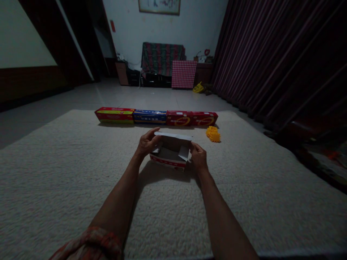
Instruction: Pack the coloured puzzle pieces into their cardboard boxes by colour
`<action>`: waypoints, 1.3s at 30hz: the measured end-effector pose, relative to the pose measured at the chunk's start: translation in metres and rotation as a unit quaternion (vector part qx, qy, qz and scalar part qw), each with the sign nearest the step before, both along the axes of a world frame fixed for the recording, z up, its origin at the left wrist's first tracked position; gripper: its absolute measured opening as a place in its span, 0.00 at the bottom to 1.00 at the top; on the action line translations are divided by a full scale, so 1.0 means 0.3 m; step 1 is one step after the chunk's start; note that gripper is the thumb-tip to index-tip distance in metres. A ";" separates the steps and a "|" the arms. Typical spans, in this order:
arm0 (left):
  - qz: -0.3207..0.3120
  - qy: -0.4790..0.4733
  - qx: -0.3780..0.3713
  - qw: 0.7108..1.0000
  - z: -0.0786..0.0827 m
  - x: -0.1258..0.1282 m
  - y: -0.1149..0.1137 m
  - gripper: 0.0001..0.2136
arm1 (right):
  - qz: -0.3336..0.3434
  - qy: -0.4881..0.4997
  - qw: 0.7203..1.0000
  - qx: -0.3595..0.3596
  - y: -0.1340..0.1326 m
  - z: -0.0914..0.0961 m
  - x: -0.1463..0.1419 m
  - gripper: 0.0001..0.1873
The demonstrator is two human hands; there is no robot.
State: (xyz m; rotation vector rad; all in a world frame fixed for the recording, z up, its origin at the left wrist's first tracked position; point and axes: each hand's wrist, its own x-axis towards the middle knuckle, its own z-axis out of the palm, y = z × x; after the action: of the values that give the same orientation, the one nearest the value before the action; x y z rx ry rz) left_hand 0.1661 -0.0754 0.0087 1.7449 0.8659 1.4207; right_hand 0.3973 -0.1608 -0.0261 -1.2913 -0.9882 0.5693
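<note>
A small white and red cardboard box [168, 162] stands on the cream quilted cover in front of me. Its lid is raised at the back, the side flaps stick up at both ends, and I see no contents in the visible part of its inside. My left hand [147, 143] grips the box's upper left corner, thumb on the lid edge. At the upper right corner my right hand [198, 155] has its fingers curled against the lid and side, partly hiding that end.
Behind the box a row of cartons runs across the cover: a red and yellow carton [115, 116], a blue carton [150, 117] and dark red cartons [191, 118]. A yellow-orange bumpy object [213, 134] lies to the right. Beyond are a tiled floor and a checked cloth [183, 74].
</note>
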 end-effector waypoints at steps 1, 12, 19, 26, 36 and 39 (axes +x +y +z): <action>0.009 -0.006 -0.009 1.000 0.002 0.002 0.002 0.26 | -0.003 0.013 1.000 -0.006 0.001 0.002 0.000 0.26; 0.158 -0.038 -0.020 0.986 -0.035 0.047 0.022 0.22 | 0.020 -0.214 0.976 0.042 -0.086 0.077 -0.023 0.28; 0.218 0.179 0.111 0.953 -0.019 0.035 0.013 0.06 | 0.027 -0.257 0.966 0.025 -0.066 0.037 -0.023 0.22; 0.169 0.338 0.108 0.920 -0.003 0.021 -0.001 0.07 | 0.030 -0.294 0.955 0.016 -0.069 0.027 -0.023 0.28; -0.039 0.330 0.130 0.934 0.032 -0.017 0.002 0.09 | -0.031 -0.242 0.969 0.030 -0.087 0.075 -0.019 0.18; -0.036 0.322 0.057 0.944 0.033 -0.024 -0.016 0.11 | -0.080 -0.206 0.975 0.003 -0.089 0.076 0.005 0.22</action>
State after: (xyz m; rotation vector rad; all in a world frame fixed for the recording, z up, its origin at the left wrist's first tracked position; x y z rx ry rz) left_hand 0.1589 -0.0801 0.0185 2.3577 1.0460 0.8578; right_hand 0.3987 -0.1875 -0.0032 -1.5020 -1.2064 0.1739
